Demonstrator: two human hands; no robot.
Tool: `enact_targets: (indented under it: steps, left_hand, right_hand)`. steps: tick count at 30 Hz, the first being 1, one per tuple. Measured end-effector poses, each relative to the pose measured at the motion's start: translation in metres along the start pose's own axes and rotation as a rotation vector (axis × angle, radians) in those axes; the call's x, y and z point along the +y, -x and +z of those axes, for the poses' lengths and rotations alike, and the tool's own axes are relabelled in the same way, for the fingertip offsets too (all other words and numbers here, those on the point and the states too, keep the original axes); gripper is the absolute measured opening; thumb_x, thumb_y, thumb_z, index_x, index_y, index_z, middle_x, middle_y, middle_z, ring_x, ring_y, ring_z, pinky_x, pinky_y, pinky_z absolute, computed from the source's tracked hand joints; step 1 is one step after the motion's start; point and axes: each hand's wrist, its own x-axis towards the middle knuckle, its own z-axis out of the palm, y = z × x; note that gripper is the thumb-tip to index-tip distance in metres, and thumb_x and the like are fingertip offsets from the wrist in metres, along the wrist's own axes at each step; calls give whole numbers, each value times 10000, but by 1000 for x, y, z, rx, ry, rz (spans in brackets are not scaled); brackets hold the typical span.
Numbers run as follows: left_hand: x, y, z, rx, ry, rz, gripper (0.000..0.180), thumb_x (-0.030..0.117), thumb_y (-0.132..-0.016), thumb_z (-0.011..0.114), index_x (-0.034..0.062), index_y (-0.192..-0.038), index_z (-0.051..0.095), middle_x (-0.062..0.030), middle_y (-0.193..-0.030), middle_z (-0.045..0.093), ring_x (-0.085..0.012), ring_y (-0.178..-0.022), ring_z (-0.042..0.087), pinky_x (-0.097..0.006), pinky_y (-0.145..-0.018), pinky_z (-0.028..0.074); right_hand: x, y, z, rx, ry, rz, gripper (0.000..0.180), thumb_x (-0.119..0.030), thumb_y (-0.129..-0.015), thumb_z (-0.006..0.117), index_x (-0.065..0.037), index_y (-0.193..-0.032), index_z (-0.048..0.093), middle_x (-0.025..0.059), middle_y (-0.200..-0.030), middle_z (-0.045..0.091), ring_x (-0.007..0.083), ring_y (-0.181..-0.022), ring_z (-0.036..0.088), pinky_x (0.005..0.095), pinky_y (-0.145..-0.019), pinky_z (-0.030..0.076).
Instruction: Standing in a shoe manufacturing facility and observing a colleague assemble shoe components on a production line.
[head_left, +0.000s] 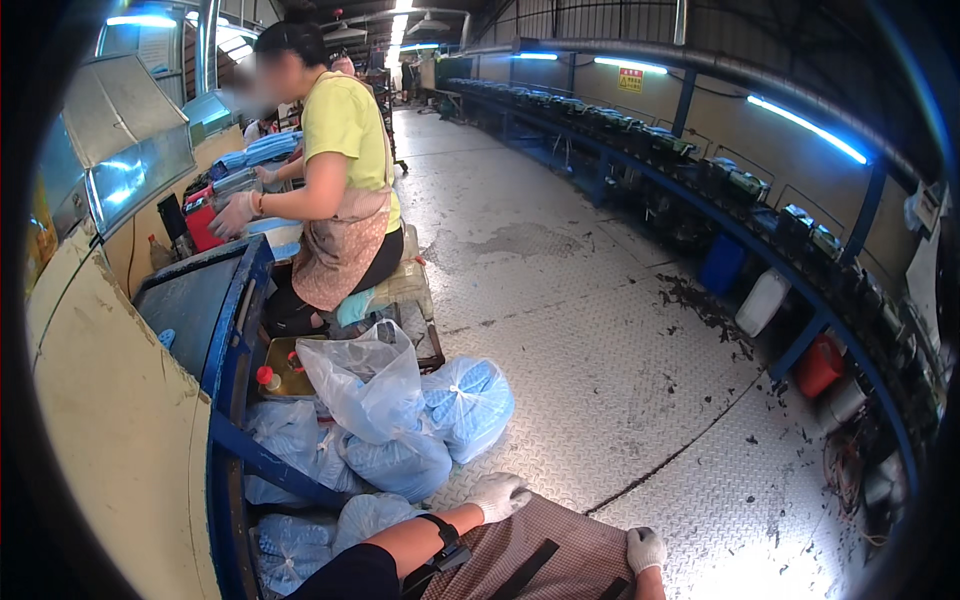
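Note:
My left hand [497, 496] wears a white glove and rests curled on the checked apron [545, 545] over my lap, holding nothing visible. My right hand [645, 548], also gloved, lies closed at the apron's right edge near my knee. A black strap wraps my left wrist. Just left of my left hand lie several clear plastic bags [405, 405] stuffed with blue items, piled on the floor.
A co-worker in a yellow shirt [345, 125] sits ahead at a blue workbench [225, 310], handling blue items. A beige panel [110, 420] stands at left. The steel tread floor [600, 330] stretches ahead. A long blue machine rack [760, 220] with a red bucket [818, 365] runs along the right.

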Motion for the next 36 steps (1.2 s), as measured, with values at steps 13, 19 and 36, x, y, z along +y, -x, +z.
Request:
enact_targets:
  steps: [13,19,36]
  left_hand:
    - [3,0,-2,78,-15,50,410,427,-945,533,102,-1150,675,-118,-1120,685,-290,-1086,627,-409,-945,482]
    - [4,1,-3,129,40,41,232,294,-888,510,84,-835,593,-112,-880,661,-313,-917,636,-441,-800,487]
    - [1,4,-4,85,-27,63,266,287,-916,448,99,-940,635,-103,-1011,682,-312,-1013,623,-420,-885,481]
  right_hand:
    - [-1,0,-3,-9,15,-14,412,-432,-859,556,-93,-971,760,211,-954,718,384,-938,689,455,-857,530]
    - [6,-3,7,12,-22,-34,426,-434,-848,567,-70,-960,757,220,-946,716,387,-935,691,448,-855,531]
    - [9,-1,12,46,-17,-97,409,-396,-847,566,-43,-950,747,235,-928,709,402,-916,686,462,-838,526]
